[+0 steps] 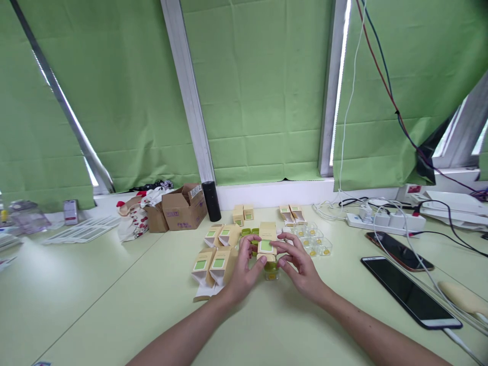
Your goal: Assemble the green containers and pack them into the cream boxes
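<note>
Between my two hands is a small beige cardboard box [267,232] with a green square on its face. My left hand [246,269] grips the box's left side, fingers and thumb curled onto it. From the other side, my right hand [301,269] has its fingertips on the right edge. Right below the box is a small clear container [271,274] with green and yellow in it; whether it touches the box I cannot tell. Beige boxes [219,264] with open flaps stand left of my left hand. Clear containers with yellow centres [312,239] sit beyond my right hand.
Green containers [246,232] lie partly hidden behind my left hand. Further back are more small boxes [243,213], a black cylinder [211,201] and a brown carton [185,207]. Two phones [412,292], a power strip [385,222] and loose cables occupy the right.
</note>
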The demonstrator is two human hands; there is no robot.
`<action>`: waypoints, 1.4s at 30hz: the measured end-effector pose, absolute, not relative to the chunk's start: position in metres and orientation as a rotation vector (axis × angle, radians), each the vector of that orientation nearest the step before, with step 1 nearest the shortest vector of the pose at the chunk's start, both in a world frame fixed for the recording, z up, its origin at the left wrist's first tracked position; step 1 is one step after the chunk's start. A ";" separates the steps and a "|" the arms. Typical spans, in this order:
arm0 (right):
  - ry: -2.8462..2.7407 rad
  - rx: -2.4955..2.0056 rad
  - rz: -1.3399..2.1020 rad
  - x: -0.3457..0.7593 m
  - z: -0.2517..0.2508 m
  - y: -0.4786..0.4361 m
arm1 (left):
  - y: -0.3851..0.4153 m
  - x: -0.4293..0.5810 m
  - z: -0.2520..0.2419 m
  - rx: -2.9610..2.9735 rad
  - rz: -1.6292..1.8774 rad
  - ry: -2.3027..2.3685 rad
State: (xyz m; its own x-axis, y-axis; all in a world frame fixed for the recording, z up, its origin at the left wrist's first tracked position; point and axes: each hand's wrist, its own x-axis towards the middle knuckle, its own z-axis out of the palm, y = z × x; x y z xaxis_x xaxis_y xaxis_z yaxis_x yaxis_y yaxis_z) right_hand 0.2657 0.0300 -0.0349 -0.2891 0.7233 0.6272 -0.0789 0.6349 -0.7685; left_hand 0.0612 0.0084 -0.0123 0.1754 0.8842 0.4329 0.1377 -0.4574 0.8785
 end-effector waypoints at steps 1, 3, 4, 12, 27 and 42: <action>-1.691 -0.534 0.854 0.266 -0.035 0.030 | 0.008 0.061 -0.012 1.748 1.344 0.972; -1.687 -0.540 0.846 0.265 -0.034 0.029 | 0.008 0.061 -0.012 1.749 1.349 0.972; -1.687 -0.543 0.843 0.265 -0.034 0.029 | 0.008 0.061 -0.013 1.748 1.351 0.974; -1.694 -0.533 0.842 0.265 -0.035 0.029 | 0.008 0.061 -0.012 1.746 1.365 0.960; -1.718 -0.563 0.734 0.264 -0.032 0.027 | 0.008 0.065 -0.011 1.773 1.406 1.015; -1.681 -0.629 0.739 0.261 -0.034 0.028 | 0.009 0.063 -0.013 1.970 1.438 1.013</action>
